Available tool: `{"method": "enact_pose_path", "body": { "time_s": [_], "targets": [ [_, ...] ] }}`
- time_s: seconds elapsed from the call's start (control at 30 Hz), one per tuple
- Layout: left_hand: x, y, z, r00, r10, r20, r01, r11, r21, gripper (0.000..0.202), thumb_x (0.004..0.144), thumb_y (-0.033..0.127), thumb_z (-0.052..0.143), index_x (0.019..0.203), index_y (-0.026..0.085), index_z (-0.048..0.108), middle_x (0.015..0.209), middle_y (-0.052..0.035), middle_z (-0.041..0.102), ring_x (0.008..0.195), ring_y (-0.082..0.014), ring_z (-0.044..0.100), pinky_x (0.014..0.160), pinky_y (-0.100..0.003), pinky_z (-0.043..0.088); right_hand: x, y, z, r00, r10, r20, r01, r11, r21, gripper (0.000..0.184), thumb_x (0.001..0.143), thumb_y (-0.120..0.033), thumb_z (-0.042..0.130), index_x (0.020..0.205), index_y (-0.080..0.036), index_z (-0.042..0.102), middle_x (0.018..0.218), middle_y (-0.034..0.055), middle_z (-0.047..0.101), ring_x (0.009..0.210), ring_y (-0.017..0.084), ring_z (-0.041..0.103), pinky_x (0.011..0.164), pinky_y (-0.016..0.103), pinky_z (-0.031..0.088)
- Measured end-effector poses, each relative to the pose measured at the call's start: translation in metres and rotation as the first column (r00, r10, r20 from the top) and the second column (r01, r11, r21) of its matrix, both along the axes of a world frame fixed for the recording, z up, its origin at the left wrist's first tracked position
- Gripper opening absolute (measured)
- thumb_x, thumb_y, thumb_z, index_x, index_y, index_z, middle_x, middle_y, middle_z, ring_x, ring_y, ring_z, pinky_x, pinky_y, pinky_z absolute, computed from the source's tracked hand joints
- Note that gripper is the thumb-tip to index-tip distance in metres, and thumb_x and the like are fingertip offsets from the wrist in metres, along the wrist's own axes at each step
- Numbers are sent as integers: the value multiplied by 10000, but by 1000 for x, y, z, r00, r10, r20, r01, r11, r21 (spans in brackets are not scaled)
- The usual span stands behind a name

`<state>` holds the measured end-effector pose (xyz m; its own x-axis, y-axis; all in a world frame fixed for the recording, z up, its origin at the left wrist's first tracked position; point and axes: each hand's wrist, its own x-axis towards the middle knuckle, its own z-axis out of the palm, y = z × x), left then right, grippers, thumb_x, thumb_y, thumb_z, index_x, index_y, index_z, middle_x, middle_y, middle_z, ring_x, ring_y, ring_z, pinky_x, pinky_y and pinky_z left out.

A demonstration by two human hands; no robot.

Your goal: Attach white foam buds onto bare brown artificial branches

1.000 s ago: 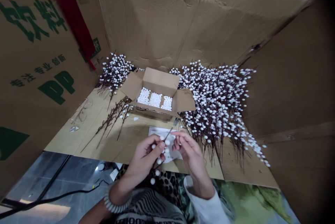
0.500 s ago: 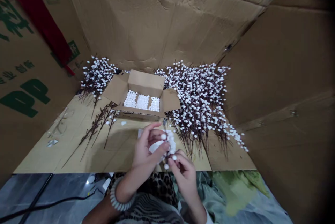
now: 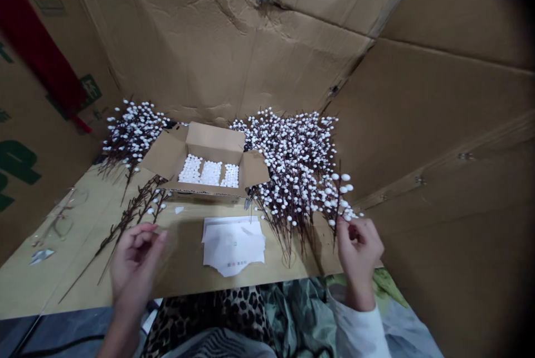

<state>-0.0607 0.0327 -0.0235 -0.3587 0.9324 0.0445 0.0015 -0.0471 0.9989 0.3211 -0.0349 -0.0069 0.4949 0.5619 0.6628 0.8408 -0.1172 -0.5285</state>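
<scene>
On the right, my right hand [image 3: 360, 249] pinches the dark stem of a berry branch [image 3: 339, 193] dotted with white berries. It holds the branch upright in front of the big pile of finished-looking white-berry branches [image 3: 288, 163]. My left hand [image 3: 136, 263] hovers over the left of the table, fingers loosely curled and thumb apart, with nothing seen in it. Just beyond it lie brown bare twigs [image 3: 125, 216], a few white berries among them. Behind stands an open cardboard box [image 3: 217, 135] holding white foam balls [image 3: 211, 173] in three groups.
White paper sheets [image 3: 234, 246] with torn edges lie at the front middle of the table [image 3: 179, 269]. A smaller pile of berry branches [image 3: 134, 132] is at the back left. A silvery scrap [image 3: 42, 256] lies far left. Cardboard walls [image 3: 200, 51] enclose the table.
My hands were together at the middle over the papers, working on a berry branch. Now they are apart: the right has carried the branch to the right pile, the left has moved toward the twigs.
</scene>
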Motion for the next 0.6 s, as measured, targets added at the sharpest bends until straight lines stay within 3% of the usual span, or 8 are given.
{"method": "enact_pose_path", "body": {
  "time_s": [0.07, 0.13, 0.27, 0.33, 0.47, 0.6],
  "targets": [
    [-11, 5, -1, 997, 73, -22, -73, 997, -6, 270, 671, 307, 771, 853, 223, 590, 559, 85, 534, 505, -100, 476, 522, -207, 408, 15, 5, -3, 995, -97, -7, 96, 989, -117, 302, 814, -440, 499, 673, -183, 572, 669, 10, 476, 609, 169, 449, 592, 299, 370],
    [-22, 11, -3, 988, 139, -67, -139, 990, 2, 285, 659, 316, 766, 863, 207, 600, 526, 86, 540, 482, -104, 485, 522, -221, 408, 38, 15, -7, 973, -231, 6, 225, 941, -254, 324, 792, -451, 452, 709, -173, 595, 719, 42, 510, 664, 194, 478, 635, 322, 382],
    [-46, 21, -17, 949, 264, -172, -263, 964, 30, 374, 652, 412, 717, 935, 175, 656, 518, 66, 561, 460, -127, 526, 491, -243, 422, 84, 45, -18, 963, -268, -11, 236, 867, -438, 272, 724, -382, 491, 681, -159, 639, 677, 69, 510, 661, 228, 457, 623, 349, 343],
    [-61, 25, -26, 935, 264, -237, -263, 964, 38, 436, 695, 457, 657, 1016, 163, 654, 525, 56, 566, 484, -143, 560, 517, -251, 455, 97, 59, -25, 967, -254, -16, 207, 822, -531, 250, 710, -352, 510, 678, -156, 661, 658, 80, 517, 638, 235, 454, 607, 352, 327],
    [-86, 31, -38, 795, 257, -549, -327, 944, -32, 513, 845, 489, 442, 1175, 124, 588, 531, 33, 558, 521, -174, 602, 565, -278, 490, 107, 75, -38, 975, -222, -11, 161, 742, -650, 239, 713, -341, 541, 663, -167, 696, 638, 111, 552, 624, 261, 486, 601, 364, 323],
    [-99, 35, -36, 663, 186, -725, -362, 928, -92, 439, 850, 397, 472, 1188, 151, 606, 658, -34, 651, 636, -224, 633, 638, -324, 469, 115, 73, -43, 969, -245, 17, 191, 705, -683, 259, 707, -375, 569, 688, -173, 730, 689, 171, 605, 634, 290, 528, 583, 378, 326]
  ]
}}
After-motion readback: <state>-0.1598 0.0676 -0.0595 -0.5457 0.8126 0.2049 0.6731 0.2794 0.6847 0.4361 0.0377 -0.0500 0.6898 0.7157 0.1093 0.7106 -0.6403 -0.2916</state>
